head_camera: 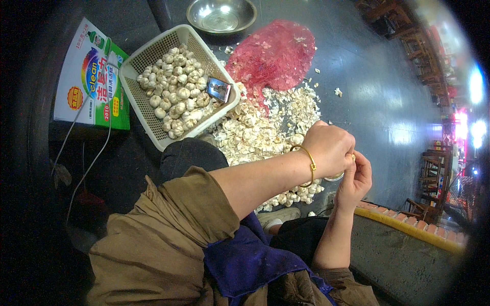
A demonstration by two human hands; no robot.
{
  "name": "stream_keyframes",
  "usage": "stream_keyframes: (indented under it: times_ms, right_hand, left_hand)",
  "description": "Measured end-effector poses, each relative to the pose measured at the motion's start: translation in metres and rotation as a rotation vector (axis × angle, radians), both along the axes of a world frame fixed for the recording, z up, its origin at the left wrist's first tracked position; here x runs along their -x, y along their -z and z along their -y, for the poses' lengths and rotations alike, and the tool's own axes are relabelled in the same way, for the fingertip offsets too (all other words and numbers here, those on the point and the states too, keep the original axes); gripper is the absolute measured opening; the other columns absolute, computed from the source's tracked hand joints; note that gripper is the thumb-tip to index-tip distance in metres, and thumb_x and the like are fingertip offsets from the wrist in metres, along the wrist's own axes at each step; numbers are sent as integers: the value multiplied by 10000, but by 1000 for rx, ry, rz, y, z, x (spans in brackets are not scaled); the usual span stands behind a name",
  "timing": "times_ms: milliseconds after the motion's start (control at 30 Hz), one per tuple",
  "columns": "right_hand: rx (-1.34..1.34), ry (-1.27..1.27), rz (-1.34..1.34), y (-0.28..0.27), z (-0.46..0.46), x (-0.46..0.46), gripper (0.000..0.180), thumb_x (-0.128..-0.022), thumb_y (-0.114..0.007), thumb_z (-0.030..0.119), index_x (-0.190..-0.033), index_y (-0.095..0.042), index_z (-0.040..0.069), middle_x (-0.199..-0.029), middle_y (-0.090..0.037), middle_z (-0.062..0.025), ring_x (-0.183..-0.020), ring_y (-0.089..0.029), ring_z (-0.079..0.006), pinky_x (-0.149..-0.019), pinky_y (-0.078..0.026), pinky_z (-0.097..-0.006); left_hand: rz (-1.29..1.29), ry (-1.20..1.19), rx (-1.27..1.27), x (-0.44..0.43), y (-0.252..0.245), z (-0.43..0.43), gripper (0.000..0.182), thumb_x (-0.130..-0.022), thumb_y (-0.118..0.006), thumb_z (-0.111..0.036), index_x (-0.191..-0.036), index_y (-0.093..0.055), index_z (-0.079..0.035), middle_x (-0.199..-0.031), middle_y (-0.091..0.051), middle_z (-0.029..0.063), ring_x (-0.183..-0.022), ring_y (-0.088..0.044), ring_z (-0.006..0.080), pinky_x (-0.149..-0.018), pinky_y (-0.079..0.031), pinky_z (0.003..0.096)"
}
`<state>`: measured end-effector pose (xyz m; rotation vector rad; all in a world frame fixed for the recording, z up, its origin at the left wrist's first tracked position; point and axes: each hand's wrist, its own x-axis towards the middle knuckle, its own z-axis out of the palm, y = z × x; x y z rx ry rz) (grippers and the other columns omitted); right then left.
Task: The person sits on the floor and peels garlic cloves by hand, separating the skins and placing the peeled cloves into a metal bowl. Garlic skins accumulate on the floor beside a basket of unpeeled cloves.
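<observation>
My left hand [331, 147], with a gold bangle at its wrist, reaches across to the right and meets my right hand [358, 179]. Pinched between the fingertips of both is a small pale garlic clove [353, 157], mostly covered by the fingers. Under and behind the left forearm spreads a heap of garlic skins [249, 135]. Loose garlic [302, 195] is piled below that wrist. The rim of a metal bowl [335, 177] shows between my hands; the rest is hidden. Farther left, a white plastic basket [178, 32] holds many whole garlic bulbs [176, 82].
A phone [219, 90] leans inside the basket's right side. Beyond lie a red mesh bag [277, 53] and a steel basin [222, 15]. A detergent carton [92, 76] stands left. A brick-topped ledge [409, 225] with a yellow edge runs lower right; wooden furniture [434, 183] stands past it.
</observation>
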<state>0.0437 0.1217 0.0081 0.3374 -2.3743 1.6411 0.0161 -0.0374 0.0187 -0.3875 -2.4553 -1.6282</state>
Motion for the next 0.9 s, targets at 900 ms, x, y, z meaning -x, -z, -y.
stream_keyframes:
  times_ms: [900]
  right_hand:
    - [367,148,110,-13,0,2,221,-957,-548,104,-1146,-522,-9,-1013,-629,-111,-922,-608,-144,-802,-509,-255]
  left_hand:
    - [184,75,-147,-1,-2,-7,215,-727,-677,-276,-636,-620,-90,-648,-647,82,-639,-650,258,-620,-504,372]
